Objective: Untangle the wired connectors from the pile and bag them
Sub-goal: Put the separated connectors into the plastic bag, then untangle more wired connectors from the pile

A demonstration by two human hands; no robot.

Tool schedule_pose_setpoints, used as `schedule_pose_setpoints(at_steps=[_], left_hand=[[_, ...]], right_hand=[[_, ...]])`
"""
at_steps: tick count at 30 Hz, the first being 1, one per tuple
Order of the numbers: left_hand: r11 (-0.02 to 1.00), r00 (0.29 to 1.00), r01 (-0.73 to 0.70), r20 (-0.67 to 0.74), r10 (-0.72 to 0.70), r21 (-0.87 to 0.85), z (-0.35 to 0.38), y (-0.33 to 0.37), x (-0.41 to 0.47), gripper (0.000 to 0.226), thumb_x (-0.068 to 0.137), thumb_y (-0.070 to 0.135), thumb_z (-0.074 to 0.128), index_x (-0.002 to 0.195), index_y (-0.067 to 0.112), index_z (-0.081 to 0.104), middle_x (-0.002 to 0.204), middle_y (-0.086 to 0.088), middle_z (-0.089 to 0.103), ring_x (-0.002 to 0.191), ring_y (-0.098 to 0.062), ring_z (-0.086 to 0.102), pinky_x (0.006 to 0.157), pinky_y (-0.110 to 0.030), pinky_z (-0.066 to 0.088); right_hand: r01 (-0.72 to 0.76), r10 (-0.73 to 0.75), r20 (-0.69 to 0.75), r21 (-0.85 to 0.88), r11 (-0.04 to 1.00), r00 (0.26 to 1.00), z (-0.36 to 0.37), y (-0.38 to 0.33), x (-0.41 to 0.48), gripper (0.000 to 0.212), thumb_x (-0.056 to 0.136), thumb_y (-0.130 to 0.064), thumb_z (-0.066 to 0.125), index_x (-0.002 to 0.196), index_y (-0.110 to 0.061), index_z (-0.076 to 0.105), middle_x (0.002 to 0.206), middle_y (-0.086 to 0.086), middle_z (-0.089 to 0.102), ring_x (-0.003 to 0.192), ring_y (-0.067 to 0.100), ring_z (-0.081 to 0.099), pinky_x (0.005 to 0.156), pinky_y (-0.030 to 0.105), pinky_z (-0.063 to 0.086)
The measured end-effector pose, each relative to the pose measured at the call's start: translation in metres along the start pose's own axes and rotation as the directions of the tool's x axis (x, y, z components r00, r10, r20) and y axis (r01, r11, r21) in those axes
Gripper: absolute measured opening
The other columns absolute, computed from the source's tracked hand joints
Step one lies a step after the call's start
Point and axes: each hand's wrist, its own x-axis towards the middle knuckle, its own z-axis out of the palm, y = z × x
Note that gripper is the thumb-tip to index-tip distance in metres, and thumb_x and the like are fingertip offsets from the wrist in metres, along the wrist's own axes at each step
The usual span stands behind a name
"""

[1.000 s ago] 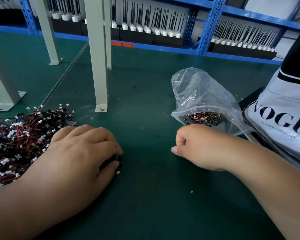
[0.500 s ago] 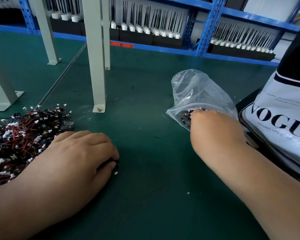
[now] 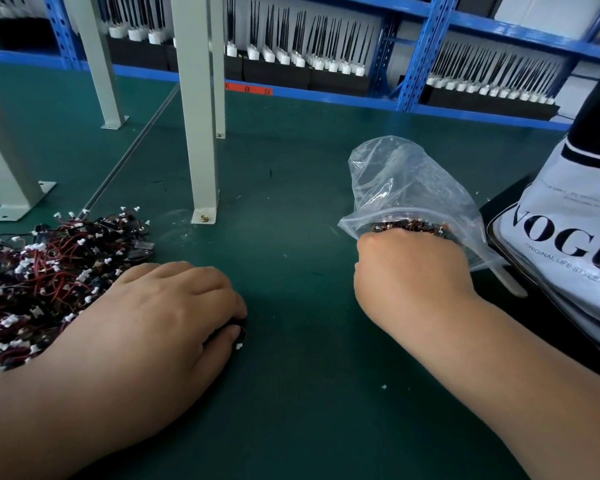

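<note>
A tangled pile of wired connectors [image 3: 42, 271], red and black leads with white plugs, lies at the left on the green bench. My left hand [image 3: 153, 317] rests beside it, fingers and thumb curled over a small black connector part [image 3: 240, 337] whose white plug peeks out. A clear zip bag [image 3: 406, 181] stands to the right with several connectors [image 3: 416, 225] in its mouth. My right hand [image 3: 413, 271] is at the bag's opening, knuckles up, its fingertips hidden inside the bag.
A white printed carrier bag [image 3: 568, 237] lies right of the zip bag on a black tray. Grey metal posts [image 3: 196, 133] are bolted to the bench behind the pile. Blue shelving [image 3: 326, 71] with rows of black antennas lines the back.
My right hand has moved from the bench in front of the bag up to its mouth, and its fingers have gone inside. The left hand has stayed over its connector.
</note>
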Motion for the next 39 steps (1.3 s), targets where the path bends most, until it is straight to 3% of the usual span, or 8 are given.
schedule_pose_setpoints(at_steps=[5, 8, 11, 18, 23, 29, 35, 39], left_hand=[[0.999, 0.999, -0.037, 0.026, 0.038, -0.040, -0.001, 0.000, 0.002, 0.016, 0.086, 0.041, 0.047, 0.094, 0.039, 0.061, 0.094, 0.021, 0.058, 0.085, -0.011, 0.059, 0.075, -0.039, 0.052], [0.995, 0.998, -0.038, 0.052, 0.043, -0.095, -0.003, 0.000, 0.003, 0.016, 0.086, 0.040, 0.049, 0.095, 0.038, 0.062, 0.096, 0.021, 0.059, 0.088, -0.011, 0.059, 0.075, -0.039, 0.052], [0.993, 0.999, -0.036, 0.036, 0.041, -0.110, -0.006, 0.002, 0.004, 0.016, 0.083, 0.034, 0.054, 0.096, 0.034, 0.063, 0.094, 0.019, 0.061, 0.086, -0.013, 0.060, 0.075, -0.039, 0.052], [0.999, 0.999, -0.034, -0.039, 0.034, 0.000, -0.014, 0.010, 0.002, 0.022, 0.075, 0.015, 0.057, 0.094, 0.024, 0.061, 0.095, 0.011, 0.063, 0.087, -0.020, 0.062, 0.077, -0.041, 0.050], [0.975, 0.995, 0.010, -0.099, 0.012, 0.221, -0.028, 0.010, 0.006, 0.019, 0.077, 0.022, 0.048, 0.092, 0.021, 0.059, 0.097, 0.004, 0.062, 0.089, -0.027, 0.061, 0.077, -0.045, 0.048], [0.849, 0.950, 0.256, 0.044, -0.310, 0.462, -0.043, -0.024, 0.017, 0.054, 0.080, 0.068, 0.040, 0.117, 0.031, 0.054, 0.118, 0.010, 0.058, 0.117, -0.023, 0.051, 0.099, -0.042, 0.040], [0.837, 0.842, 0.374, 0.232, -0.487, 0.399, -0.042, -0.070, 0.021, 0.078, 0.070, 0.086, 0.022, 0.129, 0.039, 0.042, 0.136, 0.012, 0.047, 0.130, -0.022, 0.043, 0.103, -0.047, 0.039], [0.868, 0.800, 0.378, 0.358, -0.481, 0.322, -0.034, -0.078, 0.025, 0.076, 0.066, 0.085, 0.016, 0.121, 0.044, 0.047, 0.127, 0.015, 0.050, 0.125, -0.020, 0.045, 0.097, -0.047, 0.045]], right_hand=[[0.302, -0.272, -0.207, 0.132, 0.944, 0.940, 0.001, -0.032, -0.018, 0.036, 0.083, -0.025, 0.066, 0.071, -0.024, 0.033, 0.068, -0.006, 0.037, 0.060, 0.026, 0.053, 0.048, 0.027, 0.026], [0.526, -0.481, -0.220, 0.257, 0.811, 0.849, 0.008, -0.049, -0.021, 0.016, 0.093, -0.032, 0.053, 0.080, -0.023, 0.048, 0.085, -0.004, 0.051, 0.082, 0.026, 0.054, 0.062, 0.036, 0.042], [0.583, -0.552, -0.194, 0.351, 0.733, 0.811, 0.013, -0.051, -0.016, 0.016, 0.094, -0.026, 0.046, 0.093, -0.021, 0.061, 0.097, -0.004, 0.056, 0.091, 0.024, 0.050, 0.076, 0.041, 0.046], [0.584, -0.583, -0.221, 0.586, 0.562, 0.782, 0.014, -0.048, -0.013, 0.034, 0.077, -0.015, 0.044, 0.096, -0.015, 0.072, 0.103, -0.007, 0.067, 0.099, 0.022, 0.056, 0.090, 0.041, 0.046], [0.584, -0.573, -0.243, 0.603, 0.543, 0.783, 0.016, -0.052, -0.015, 0.014, 0.087, -0.032, 0.067, 0.098, -0.025, 0.072, 0.104, -0.013, 0.062, 0.100, 0.016, 0.053, 0.092, 0.040, 0.045], [0.553, -0.549, -0.248, 0.661, 0.507, 0.798, 0.015, -0.057, -0.017, 0.006, 0.090, -0.029, 0.070, 0.085, -0.025, 0.069, 0.096, -0.015, 0.059, 0.095, 0.013, 0.052, 0.090, 0.038, 0.044], [0.446, -0.496, -0.156, 0.710, 0.545, 0.854, 0.014, -0.060, -0.013, 0.016, 0.089, -0.032, 0.068, 0.077, -0.030, 0.058, 0.092, -0.015, 0.053, 0.095, 0.008, 0.049, 0.094, 0.032, 0.039], [0.409, -0.466, -0.132, 0.716, 0.565, 0.875, 0.012, -0.062, -0.011, 0.018, 0.091, -0.031, 0.065, 0.075, -0.028, 0.057, 0.091, -0.013, 0.053, 0.094, 0.010, 0.048, 0.093, 0.034, 0.039]])
